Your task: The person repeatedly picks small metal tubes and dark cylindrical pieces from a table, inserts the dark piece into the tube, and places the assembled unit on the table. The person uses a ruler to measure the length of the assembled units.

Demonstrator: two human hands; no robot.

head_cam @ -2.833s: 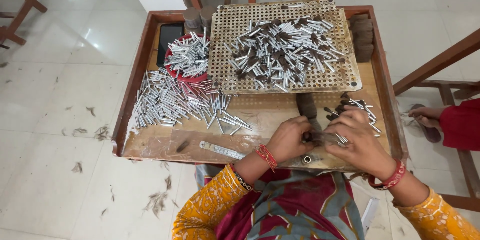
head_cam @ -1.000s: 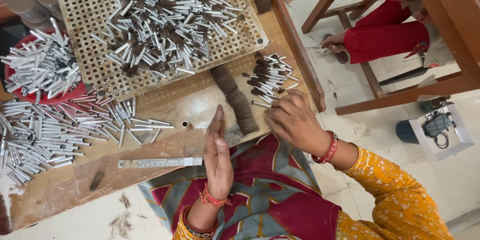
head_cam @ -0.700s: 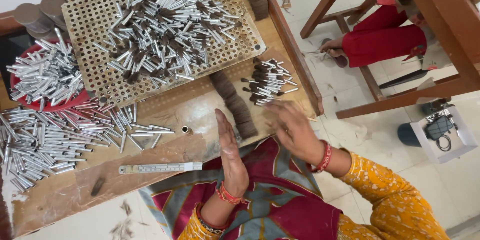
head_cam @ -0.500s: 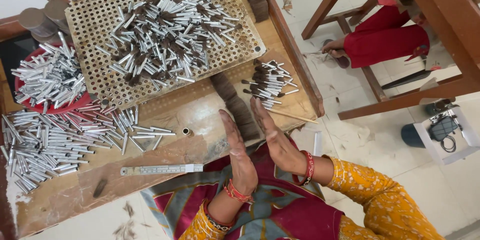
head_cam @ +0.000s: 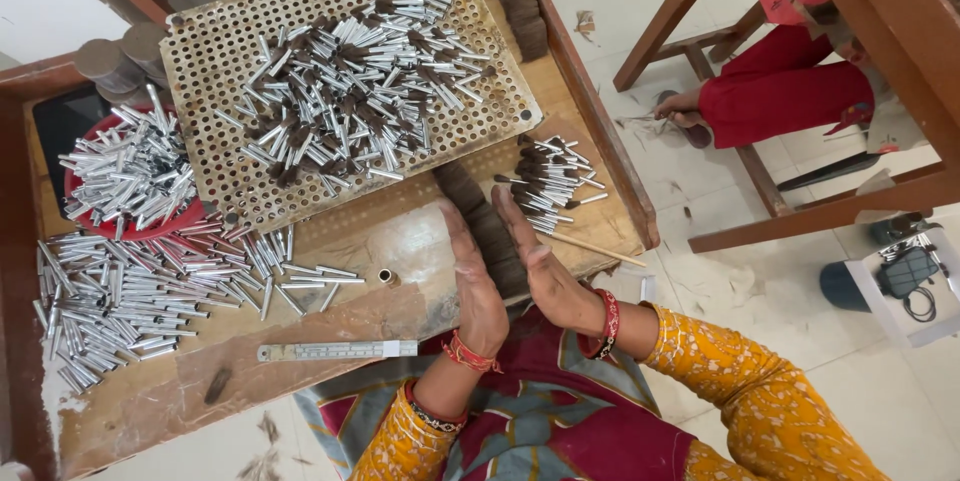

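A row of dark brown discs [head_cam: 488, 231] lies on the wooden table [head_cam: 130, 411], running from the perforated tray toward the person's lap. The left hand [head_cam: 475, 286] and the right hand [head_cam: 540, 266] stand on edge on either side of that row, palms facing, fingers straight and flat. They are close to each other but not pressed together, and I cannot tell whether the palms touch the discs or grip anything between them.

Just to the right sits a small heap of dark-tipped tubes [head_cam: 550, 176] with a thin wooden stick [head_cam: 590, 246] beside it. To the left, a single short tube [head_cam: 385, 277] stands alone, then a wide spread of silver tubes [head_cam: 140, 291], a metal ruler [head_cam: 335, 350], and a red dish [head_cam: 130, 176] piled with more. The perforated tray [head_cam: 340, 81] holds a tangle of filled tubes.

My worry is the table's near edge: the row ends right at it, so an uneven squeeze could buckle the line and spill discs into the lap. A wide sweep of the right hand could also scatter the small heap.
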